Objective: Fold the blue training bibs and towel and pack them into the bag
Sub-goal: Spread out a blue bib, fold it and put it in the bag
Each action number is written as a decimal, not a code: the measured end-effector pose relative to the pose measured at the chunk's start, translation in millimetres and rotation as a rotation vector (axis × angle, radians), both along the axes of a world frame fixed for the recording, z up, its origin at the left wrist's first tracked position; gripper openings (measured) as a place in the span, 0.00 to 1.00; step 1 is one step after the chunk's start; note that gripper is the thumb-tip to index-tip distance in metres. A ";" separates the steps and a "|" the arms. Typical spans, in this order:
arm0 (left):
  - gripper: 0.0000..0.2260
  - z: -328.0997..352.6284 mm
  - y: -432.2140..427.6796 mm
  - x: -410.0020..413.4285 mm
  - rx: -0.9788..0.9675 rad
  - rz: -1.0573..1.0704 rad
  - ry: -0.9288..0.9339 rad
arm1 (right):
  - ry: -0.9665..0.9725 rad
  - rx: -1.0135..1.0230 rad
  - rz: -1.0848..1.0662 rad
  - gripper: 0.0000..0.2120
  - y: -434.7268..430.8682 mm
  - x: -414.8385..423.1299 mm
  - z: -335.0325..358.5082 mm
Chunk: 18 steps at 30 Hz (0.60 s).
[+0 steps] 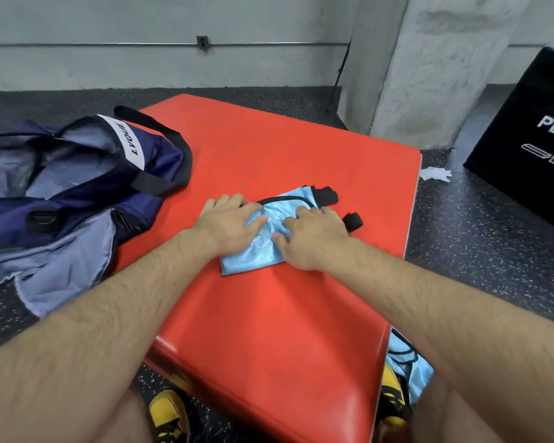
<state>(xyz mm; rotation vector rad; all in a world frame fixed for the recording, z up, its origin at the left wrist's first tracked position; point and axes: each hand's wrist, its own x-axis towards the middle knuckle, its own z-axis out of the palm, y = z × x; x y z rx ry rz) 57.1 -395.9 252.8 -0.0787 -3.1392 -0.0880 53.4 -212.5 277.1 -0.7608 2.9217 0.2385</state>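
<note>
On top of the red pad (301, 148), the open navy bag (77, 174) slumps at its left edge. Mid-pad lies a folded blue bib (263, 247); left hand (231, 222) and right hand (314, 241) press it flat, fingers spread, gripping nothing. Another bib (406, 362) sits by the right knee.

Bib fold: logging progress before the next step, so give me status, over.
Left hand and right hand flat, open, pressing folded blue bib on red pad. Bag open at left. More blue fabric beside pad. Nothing blocking.
</note>
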 end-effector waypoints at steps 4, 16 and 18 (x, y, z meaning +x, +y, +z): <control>0.17 8.8 8.7 5.7 0.080 0.022 0.052 | 0.018 -0.036 0.101 0.25 17.8 -14.2 -7.2; 0.27 -20.3 6.4 23.3 0.048 -0.260 0.019 | -0.167 -0.091 0.174 0.31 47.4 -4.7 -13.8; 0.27 -21.1 4.0 22.4 0.068 -0.217 -0.102 | -0.182 -0.092 0.129 0.30 48.9 -1.7 -15.9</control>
